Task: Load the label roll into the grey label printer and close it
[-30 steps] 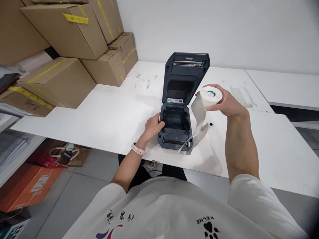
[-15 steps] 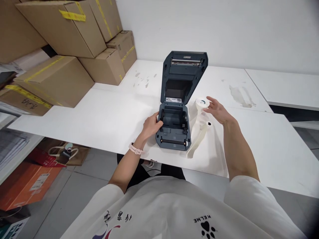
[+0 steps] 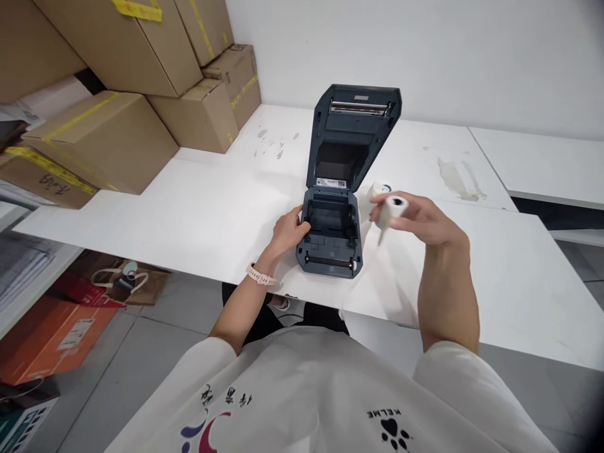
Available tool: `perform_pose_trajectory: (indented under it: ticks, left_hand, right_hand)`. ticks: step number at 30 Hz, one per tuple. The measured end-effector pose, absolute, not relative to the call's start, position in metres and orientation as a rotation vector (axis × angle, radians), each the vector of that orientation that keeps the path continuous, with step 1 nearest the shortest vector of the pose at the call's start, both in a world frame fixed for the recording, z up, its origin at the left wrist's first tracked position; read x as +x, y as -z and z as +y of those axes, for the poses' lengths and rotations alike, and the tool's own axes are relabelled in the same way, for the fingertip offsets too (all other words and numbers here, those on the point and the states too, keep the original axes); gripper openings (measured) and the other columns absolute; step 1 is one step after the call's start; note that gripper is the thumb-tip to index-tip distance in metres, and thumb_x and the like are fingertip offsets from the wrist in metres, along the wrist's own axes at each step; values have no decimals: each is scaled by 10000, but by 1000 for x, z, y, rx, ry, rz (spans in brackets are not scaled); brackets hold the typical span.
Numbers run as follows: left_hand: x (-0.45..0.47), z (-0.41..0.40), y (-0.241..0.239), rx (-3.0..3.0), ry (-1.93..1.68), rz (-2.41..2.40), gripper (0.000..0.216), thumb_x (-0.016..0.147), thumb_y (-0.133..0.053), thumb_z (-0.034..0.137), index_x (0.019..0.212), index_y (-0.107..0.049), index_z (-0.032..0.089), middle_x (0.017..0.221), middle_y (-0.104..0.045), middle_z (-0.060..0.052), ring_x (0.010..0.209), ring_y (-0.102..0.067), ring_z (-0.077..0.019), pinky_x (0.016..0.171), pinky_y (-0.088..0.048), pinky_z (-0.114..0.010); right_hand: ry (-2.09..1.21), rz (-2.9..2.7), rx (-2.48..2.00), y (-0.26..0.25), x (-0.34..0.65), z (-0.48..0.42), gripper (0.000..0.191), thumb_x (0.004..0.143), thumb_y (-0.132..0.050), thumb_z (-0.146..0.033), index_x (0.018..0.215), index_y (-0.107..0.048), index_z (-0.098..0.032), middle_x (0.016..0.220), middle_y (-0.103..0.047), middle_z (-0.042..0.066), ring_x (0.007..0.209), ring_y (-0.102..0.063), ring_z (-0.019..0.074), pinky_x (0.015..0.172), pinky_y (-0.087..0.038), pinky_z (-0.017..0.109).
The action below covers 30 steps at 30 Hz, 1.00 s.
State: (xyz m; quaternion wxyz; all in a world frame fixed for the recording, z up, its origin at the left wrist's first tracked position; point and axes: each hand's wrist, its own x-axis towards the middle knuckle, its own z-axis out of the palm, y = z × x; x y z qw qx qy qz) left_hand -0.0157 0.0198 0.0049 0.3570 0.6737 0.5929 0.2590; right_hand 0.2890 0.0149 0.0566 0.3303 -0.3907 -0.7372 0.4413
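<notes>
A dark blue label printer [image 3: 333, 236] sits near the front edge of the white table [image 3: 198, 214] with its lid [image 3: 355, 135] standing open. My left hand [image 3: 289, 228] grips the printer's left side wall. Raised just right of the printer, my right hand [image 3: 419, 217] is closed on a small white rolled-up paper tube [image 3: 391, 207], and a strip of paper hangs from it. A larger white paper roll [image 3: 377, 192] rests on the table behind that hand, partly hidden.
Stacked cardboard boxes [image 3: 123, 94] with yellow tape fill the table's left and back left. A second white table [image 3: 542, 167] adjoins at the right. Below the table on the left lie an orange box [image 3: 51, 340] and a brown bag [image 3: 125, 286].
My right hand set the large roll down on the table beside the printer, then picked up the small rolled tube and lifted it. My left hand has stayed on the printer.
</notes>
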Motion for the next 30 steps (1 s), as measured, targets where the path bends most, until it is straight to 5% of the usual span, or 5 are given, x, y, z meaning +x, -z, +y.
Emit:
perform_pose_trajectory:
  ticks: [4,8,12,18,30]
  left_hand:
    - [-16,21,-1,1728,-697,1532,639,798,-513,241,1429,-599,184,701,-550,14,671,-512,-174,631,-346,-304]
    - [-16,22,6,1694,-749,1495,636,801,-514,239,1429,-602,194,686,-534,19,654,-503,-173,634,-355,-309]
    - [-16,22,15,1622,-789,1491,647,817,-533,260,1459,-576,190,788,-633,-20,750,-575,-199,726,-442,-332]
    - [-12,22,29,1415,-966,1230,690,836,-606,339,1507,-496,223,1457,-593,-119,1256,-586,-288,1018,-491,-403]
    - [-10,21,27,1179,-933,1059,868,791,-750,435,1568,-403,263,1599,-503,-91,1455,-480,-313,1184,-401,-443]
  right_hand:
    - [-662,-2563,-1318,-79,217,43,469,951,-602,-391,1380,-614,-203,1117,-761,120,985,-701,298,807,-509,389]
    - [-251,-2888,-1585,-58,168,57,405,918,-566,-192,1309,-653,-136,1149,-763,179,1067,-699,357,861,-492,424]
    - [-192,-2836,-1492,-40,170,38,390,915,-587,-182,1291,-674,-125,1264,-724,181,1187,-642,375,985,-481,487]
    - [-240,-2338,-1153,-21,194,-41,264,1024,-534,-278,1147,-753,-196,1206,-762,105,1057,-683,278,885,-591,446]
    - [-291,-2261,-1101,7,187,-88,330,1010,-612,-343,1322,-646,-241,1441,-667,76,1413,-574,254,1189,-478,512]
